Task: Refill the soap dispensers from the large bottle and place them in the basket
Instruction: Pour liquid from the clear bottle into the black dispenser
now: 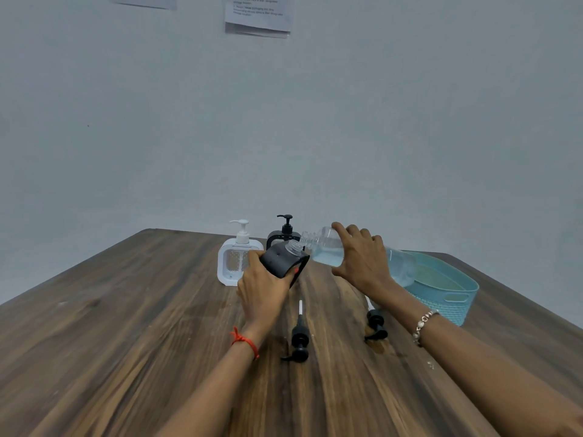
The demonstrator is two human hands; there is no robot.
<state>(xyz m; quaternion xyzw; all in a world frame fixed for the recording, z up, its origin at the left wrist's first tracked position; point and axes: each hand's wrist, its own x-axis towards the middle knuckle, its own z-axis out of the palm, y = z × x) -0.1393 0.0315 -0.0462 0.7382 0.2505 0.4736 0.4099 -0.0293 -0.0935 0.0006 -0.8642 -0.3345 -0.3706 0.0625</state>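
Observation:
My left hand (pixel 262 287) grips a black soap dispenser (pixel 282 258), tilted to the right, with its pump off and its threaded neck bare. My right hand (pixel 362 258) holds the large clear bottle (pixel 328 247) of pale blue liquid on its side, its open mouth just above and beside the dispenser's neck. A white dispenser (pixel 237 260) and a second black dispenser (pixel 285 230) stand behind, both with pumps on. The teal basket (pixel 454 294) sits to the right, partly behind the bottle.
Two loose black pump heads lie on the wooden table (pixel 126 342): one (pixel 299 337) between my forearms, one (pixel 376 324) under my right wrist. A grey wall with paper notices (pixel 257 14) rises behind the table's far edge.

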